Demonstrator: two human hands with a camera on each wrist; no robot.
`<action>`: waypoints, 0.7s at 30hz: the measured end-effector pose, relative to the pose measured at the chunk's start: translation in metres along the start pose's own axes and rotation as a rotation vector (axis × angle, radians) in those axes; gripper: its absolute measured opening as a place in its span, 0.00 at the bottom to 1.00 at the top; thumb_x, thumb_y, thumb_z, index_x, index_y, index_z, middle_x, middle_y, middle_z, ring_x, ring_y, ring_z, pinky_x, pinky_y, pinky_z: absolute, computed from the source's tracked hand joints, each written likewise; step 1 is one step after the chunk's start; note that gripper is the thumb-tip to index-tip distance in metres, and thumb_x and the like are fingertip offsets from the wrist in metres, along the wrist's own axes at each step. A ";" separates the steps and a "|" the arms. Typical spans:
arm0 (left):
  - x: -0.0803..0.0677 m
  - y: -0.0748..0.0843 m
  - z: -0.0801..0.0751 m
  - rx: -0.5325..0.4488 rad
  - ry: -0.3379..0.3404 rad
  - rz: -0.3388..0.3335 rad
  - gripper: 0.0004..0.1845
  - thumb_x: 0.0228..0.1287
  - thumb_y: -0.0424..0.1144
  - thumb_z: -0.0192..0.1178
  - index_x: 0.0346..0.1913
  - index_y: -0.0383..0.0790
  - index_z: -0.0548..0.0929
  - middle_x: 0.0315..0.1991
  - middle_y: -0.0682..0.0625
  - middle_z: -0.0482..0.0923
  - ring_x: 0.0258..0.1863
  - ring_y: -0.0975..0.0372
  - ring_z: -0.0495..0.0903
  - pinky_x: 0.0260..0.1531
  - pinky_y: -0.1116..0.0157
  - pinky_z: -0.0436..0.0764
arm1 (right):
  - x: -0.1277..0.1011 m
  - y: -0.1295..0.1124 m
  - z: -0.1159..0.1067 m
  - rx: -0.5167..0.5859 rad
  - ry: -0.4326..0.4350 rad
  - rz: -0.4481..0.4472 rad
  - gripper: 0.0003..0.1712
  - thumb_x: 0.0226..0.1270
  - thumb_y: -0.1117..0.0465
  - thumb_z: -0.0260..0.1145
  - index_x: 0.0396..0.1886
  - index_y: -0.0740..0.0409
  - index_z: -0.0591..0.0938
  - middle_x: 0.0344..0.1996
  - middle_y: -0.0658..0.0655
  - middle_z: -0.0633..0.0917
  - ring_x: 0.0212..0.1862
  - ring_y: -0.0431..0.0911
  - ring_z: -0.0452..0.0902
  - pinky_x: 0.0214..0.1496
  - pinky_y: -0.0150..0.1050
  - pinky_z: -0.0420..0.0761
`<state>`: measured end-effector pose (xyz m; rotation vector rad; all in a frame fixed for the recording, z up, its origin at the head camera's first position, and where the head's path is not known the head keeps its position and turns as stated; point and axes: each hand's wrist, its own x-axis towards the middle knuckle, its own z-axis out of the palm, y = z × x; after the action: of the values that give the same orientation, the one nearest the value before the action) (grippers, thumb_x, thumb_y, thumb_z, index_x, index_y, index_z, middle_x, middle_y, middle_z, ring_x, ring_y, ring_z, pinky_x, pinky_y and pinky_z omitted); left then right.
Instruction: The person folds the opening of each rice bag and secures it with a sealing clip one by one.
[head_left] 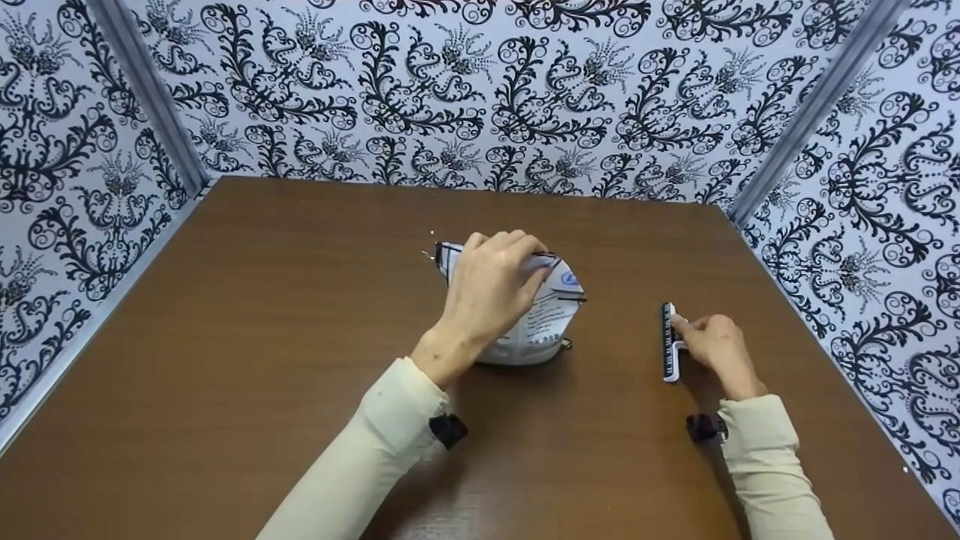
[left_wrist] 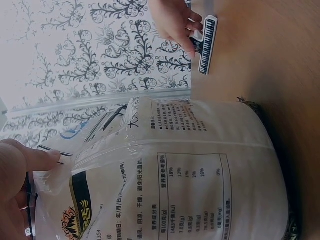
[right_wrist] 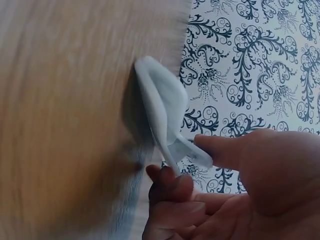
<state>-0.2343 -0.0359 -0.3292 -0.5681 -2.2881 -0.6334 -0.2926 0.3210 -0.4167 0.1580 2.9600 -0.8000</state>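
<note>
A white printed food bag (head_left: 544, 319) stands on the brown table (head_left: 262, 337) near its middle. My left hand (head_left: 491, 289) grips the bag's top from above, fingers curled over the folded edge. In the left wrist view the bag (left_wrist: 200, 165) fills the frame, with a fingertip (left_wrist: 42, 160) on its clear plastic top. To the right, my right hand (head_left: 712, 345) pinches the handles of a white bag clip with a black piano-key strip (head_left: 668, 342). The right wrist view shows the clip (right_wrist: 162, 112) between thumb and fingers (right_wrist: 220, 150), blurred.
Patterned black-and-white walls (head_left: 480, 90) enclose the table on three sides. Cream sleeves cover both forearms, each with a small black wrist strap (head_left: 448, 430). Bare table surface lies to the left and in front.
</note>
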 end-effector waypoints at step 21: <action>-0.001 0.000 -0.001 0.014 0.001 0.005 0.08 0.65 0.42 0.71 0.45 0.46 0.88 0.41 0.54 0.90 0.43 0.61 0.88 0.43 0.61 0.77 | -0.005 -0.022 0.005 0.255 0.285 -0.064 0.29 0.77 0.45 0.63 0.54 0.69 0.85 0.33 0.58 0.91 0.23 0.33 0.81 0.30 0.26 0.75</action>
<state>-0.2335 -0.0368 -0.3291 -0.5668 -2.2875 -0.6149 -0.2905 0.2996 -0.4094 0.2078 3.1225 -1.2619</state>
